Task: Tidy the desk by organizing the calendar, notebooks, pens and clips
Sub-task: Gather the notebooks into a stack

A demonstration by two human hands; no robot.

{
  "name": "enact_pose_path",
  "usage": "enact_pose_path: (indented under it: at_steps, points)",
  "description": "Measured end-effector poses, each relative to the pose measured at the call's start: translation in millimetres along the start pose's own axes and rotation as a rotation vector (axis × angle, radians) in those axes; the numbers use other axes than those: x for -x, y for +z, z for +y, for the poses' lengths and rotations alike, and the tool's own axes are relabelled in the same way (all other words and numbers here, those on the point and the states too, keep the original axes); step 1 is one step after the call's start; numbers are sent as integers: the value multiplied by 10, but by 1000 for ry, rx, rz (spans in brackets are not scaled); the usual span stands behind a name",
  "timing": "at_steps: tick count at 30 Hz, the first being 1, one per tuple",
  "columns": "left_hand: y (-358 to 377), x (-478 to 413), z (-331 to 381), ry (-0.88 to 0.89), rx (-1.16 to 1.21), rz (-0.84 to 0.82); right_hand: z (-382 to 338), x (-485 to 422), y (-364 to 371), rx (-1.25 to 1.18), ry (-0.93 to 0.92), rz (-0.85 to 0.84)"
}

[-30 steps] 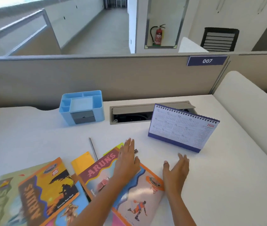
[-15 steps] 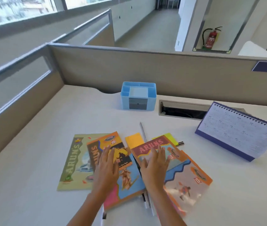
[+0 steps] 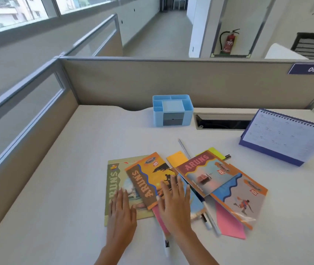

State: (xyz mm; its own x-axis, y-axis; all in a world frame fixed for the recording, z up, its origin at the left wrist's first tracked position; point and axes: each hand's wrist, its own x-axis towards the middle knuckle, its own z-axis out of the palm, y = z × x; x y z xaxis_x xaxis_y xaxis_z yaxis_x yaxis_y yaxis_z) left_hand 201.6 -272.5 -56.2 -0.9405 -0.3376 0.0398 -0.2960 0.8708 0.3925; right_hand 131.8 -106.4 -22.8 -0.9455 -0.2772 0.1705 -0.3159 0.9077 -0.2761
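Head view: The left hand [image 3: 121,213] lies flat on the green notebook [image 3: 114,178], fingers straight and close together. The right hand [image 3: 173,205] lies flat across the lower edge of the orange notebook [image 3: 148,175], fingers straight and slightly apart. Two further notebooks [image 3: 227,186] overlap just to the right, with white pens [image 3: 208,217] partly under them. The calendar [image 3: 284,136] stands upright at the far right of the desk [image 3: 72,188]. The blue organizer [image 3: 172,110] stands by the partition.
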Motion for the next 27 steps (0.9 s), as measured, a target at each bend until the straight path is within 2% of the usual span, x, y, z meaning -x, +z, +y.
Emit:
enact_pose_path:
  at_steps: [5, 13, 18, 22, 27]
  points:
    - [-109, 33, -169, 116, -98, -95, -218, 293, 218, 72, -59, -108]
    - [-341, -9, -784, 218, -200, -94, -147, 185, 137, 134, 82, -155]
    - [-413, 3, -994, 182, -182, -110, -85, 153, 47, 113, 162, -195]
    - [-409, 0, -1002, 148, -145, -116, -58, 129, 50, 100, 162, -146]
    - [-377, -87, -730, 116, -51, -48, -49, -171, -13, 20, 245, 0]
